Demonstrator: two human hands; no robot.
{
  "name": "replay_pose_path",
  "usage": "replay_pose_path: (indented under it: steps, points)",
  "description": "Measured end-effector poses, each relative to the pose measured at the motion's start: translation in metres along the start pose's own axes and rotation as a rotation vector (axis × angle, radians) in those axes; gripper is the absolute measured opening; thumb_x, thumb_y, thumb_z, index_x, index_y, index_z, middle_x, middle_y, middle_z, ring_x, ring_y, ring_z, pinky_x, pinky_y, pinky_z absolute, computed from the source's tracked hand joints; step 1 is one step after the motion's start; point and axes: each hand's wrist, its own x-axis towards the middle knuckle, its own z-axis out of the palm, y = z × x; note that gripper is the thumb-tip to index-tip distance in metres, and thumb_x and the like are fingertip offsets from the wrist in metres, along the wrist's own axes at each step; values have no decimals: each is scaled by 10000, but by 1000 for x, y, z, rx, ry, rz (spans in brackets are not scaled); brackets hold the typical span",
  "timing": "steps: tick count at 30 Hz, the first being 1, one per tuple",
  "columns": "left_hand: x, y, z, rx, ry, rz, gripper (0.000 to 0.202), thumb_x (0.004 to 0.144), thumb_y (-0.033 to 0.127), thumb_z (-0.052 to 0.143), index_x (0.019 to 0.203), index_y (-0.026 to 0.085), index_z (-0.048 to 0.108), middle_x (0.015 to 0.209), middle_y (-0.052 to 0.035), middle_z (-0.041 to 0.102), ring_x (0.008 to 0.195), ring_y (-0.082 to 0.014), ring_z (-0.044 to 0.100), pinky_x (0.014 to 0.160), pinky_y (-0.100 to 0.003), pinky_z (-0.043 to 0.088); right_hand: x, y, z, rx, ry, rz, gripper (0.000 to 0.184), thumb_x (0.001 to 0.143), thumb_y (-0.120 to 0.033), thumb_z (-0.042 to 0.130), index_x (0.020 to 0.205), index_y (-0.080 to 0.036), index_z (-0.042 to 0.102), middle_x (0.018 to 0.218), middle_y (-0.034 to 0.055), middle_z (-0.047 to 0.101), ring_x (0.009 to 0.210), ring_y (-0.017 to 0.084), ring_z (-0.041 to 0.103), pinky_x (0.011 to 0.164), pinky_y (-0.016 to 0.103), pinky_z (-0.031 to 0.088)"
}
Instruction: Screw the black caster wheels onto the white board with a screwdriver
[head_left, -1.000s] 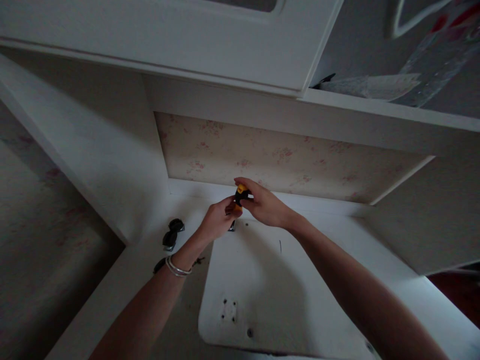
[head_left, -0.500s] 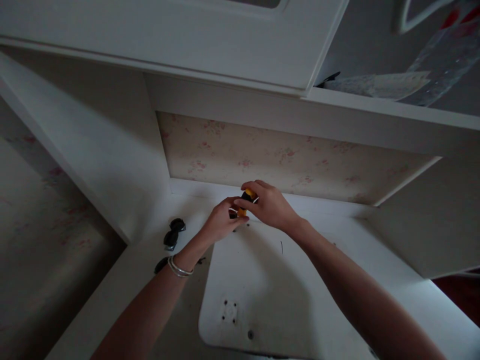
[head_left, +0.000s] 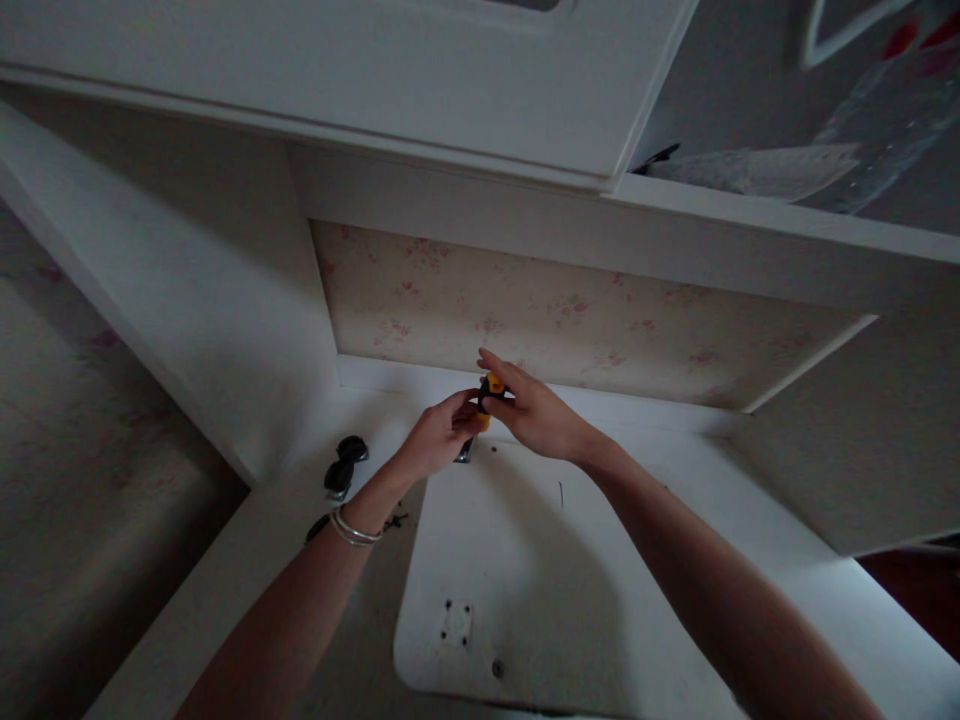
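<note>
A yellow-and-black screwdriver (head_left: 491,397) stands steeply over the far left corner of a white board (head_left: 540,570), only its handle showing. My right hand (head_left: 532,405) grips the handle with thumb and fingers, the index finger raised at the top. Closed around the lower part of the handle is my left hand (head_left: 444,432), with bracelets on its wrist. Just below the fingers, a small dark fitting (head_left: 465,452) sits on the board, partly hidden. Screw holes (head_left: 456,622) mark the board's near left corner.
Black caster-like parts (head_left: 345,466) lie left of the board, with small dark pieces (head_left: 396,520) near my left wrist. A white cabinet (head_left: 337,90) overhangs the work space. Side panels (head_left: 187,280) close it in, and an open shelf (head_left: 780,210) holds plastic wrapping.
My right index finger has lifted off the top of the handle, and the screwdriver stands more upright. My left hand has shifted slightly left, exposing more of the dark fitting.
</note>
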Motion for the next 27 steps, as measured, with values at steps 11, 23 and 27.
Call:
replay_pose_path:
  steps: [11,23,27]
  points:
    - [2,-1,-2,-47,-88,2,566,829,217,645,1378,213,506,1144,-75,724,929,-178,698,846,-307,565,-1,-3,0,-77,34,-1,381,932,-304,599,1297,-194,612,1161,115,693,1006,233,662,896,378,519]
    - [-28,-1,-20,90,93,-54,442,905,370,584,1308,191,558,1203,-113,700,974,-191,693,825,-291,558,-4,-2,2,-32,66,16,362,908,-368,658,1219,-186,625,1093,108,699,952,246,673,867,402,532]
    - [-87,-14,-44,377,329,-214,307,924,413,531,1095,200,673,907,-66,745,711,-182,678,665,-291,531,-12,4,10,122,-20,55,577,915,-338,631,1439,-239,410,1241,120,648,957,235,680,861,418,549]
